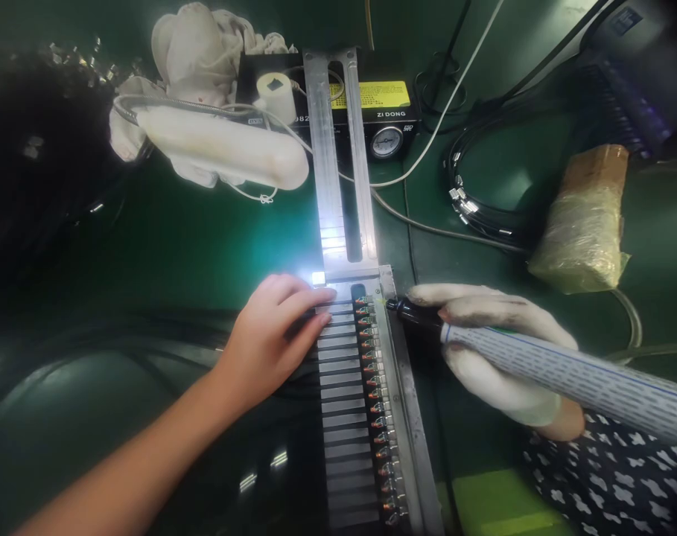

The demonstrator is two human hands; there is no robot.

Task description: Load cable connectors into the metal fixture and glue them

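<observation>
A long metal fixture [343, 365] runs away from me, with several black cables laid side by side in its slots. Their ends show small coloured wires and silvery connectors [378, 394] along the right edge. My left hand [271, 335] is bare; its index finger and thumb close around a black cable [343, 302] at the fixture's far end. In a white glove, my right hand [494, 357] grips a thick white tube [539, 365] with blue print and a black nozzle. The nozzle tip is at the farthest connector, where I cannot tell whether it touches.
Behind the fixture sits a black dispenser box [394, 115] with a gauge. A white lamp-like body [220, 145] and cloth [187, 52] lie at left. At right are coiled cables [461, 197] and a wrapped block [584, 223]. A bright light [318, 278] shines near my left fingers.
</observation>
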